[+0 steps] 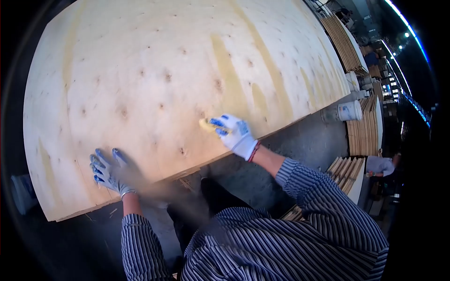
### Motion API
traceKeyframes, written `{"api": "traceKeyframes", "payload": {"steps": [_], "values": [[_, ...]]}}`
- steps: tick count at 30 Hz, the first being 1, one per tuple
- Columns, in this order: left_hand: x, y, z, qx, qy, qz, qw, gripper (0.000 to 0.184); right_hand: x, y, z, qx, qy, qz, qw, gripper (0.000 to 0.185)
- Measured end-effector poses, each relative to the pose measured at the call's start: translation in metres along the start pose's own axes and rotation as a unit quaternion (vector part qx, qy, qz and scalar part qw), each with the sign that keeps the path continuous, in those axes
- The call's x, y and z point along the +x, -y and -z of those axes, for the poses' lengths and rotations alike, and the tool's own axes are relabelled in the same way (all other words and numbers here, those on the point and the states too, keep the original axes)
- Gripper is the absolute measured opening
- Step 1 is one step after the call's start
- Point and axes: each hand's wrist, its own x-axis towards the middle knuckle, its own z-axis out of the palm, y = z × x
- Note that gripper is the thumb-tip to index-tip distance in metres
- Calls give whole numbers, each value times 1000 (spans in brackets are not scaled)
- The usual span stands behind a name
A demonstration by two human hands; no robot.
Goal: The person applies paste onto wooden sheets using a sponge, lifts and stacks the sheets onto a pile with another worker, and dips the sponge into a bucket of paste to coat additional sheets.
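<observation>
A large pale plywood sheet (154,56), marked with brown knots and yellowish filler streaks, spreads out in front of me. My right hand (236,136), in a white glove with blue patches, grips a small flat yellow piece (207,125) against the sheet near its front edge. Whether that piece is a scraper or a pad I cannot tell. To the left, my left hand (110,172), also gloved, lies on the sheet with fingers spread and nothing in it.
Beyond the right edge are a white bucket (349,111) and stacked boards (361,129), with more boards (344,168) nearer me. Another person (380,166) is at the far right. A pale bucket (23,193) stands below the sheet's left end.
</observation>
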Motion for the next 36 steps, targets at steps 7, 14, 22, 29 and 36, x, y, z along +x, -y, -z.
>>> {"api": "traceKeyframes", "payload": {"steps": [7,14,22,29,36], "values": [[1,15,17,-110,26,-13,994,60,-62,79,-42,-16,43,84,995,30],[3,176,30,-510,-8,-16,860,36,24,110,-48,652,33,-286,702,30],[-146,376,27,-327,7,175,929,37,118,141,-94,-5,12,-13,1000,14],[-201,391,4,-375,68,292,877,36,-13,145,-77,-37,137,235,962,27],[-142,376,4,-513,85,257,815,40,-21,184,-99,415,59,-126,899,31]]}}
